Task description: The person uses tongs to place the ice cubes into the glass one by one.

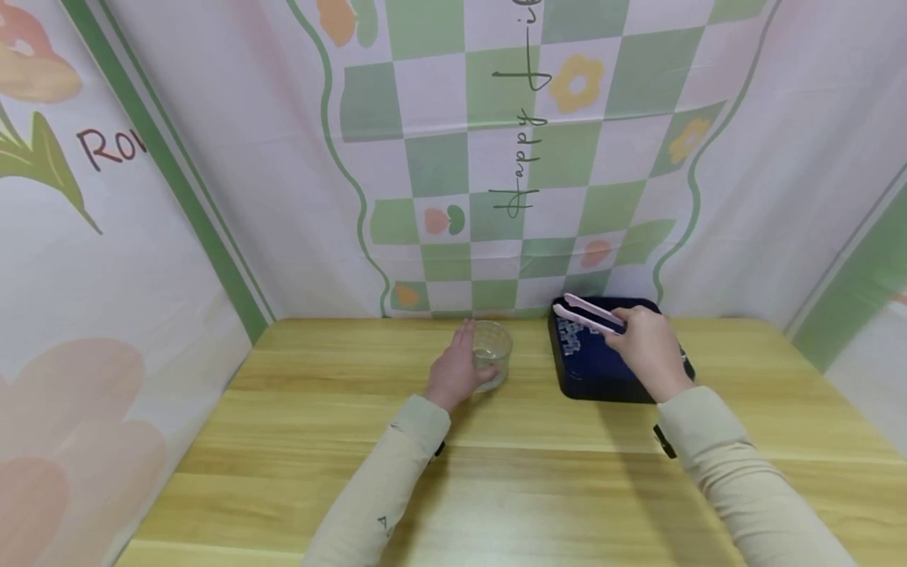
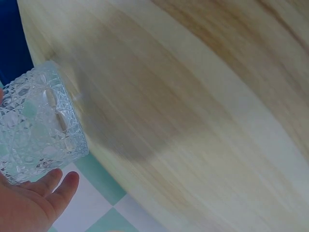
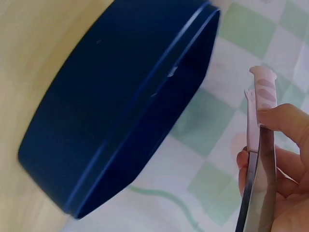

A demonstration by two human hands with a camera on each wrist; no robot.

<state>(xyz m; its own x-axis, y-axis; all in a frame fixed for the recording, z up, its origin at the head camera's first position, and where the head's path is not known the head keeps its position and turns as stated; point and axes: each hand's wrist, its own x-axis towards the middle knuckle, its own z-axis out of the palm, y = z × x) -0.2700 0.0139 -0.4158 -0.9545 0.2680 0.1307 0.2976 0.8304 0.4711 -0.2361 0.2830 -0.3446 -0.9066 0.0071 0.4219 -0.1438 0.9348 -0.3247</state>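
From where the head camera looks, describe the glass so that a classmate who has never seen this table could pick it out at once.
On the wooden table, look toward the back edge near the checked backdrop. There the left hand holds a short clear glass, just left of the dark blue tray. It is the only see-through item, with a cut diamond pattern on its wall, unlike the tray or the pink tongs in the right hand.
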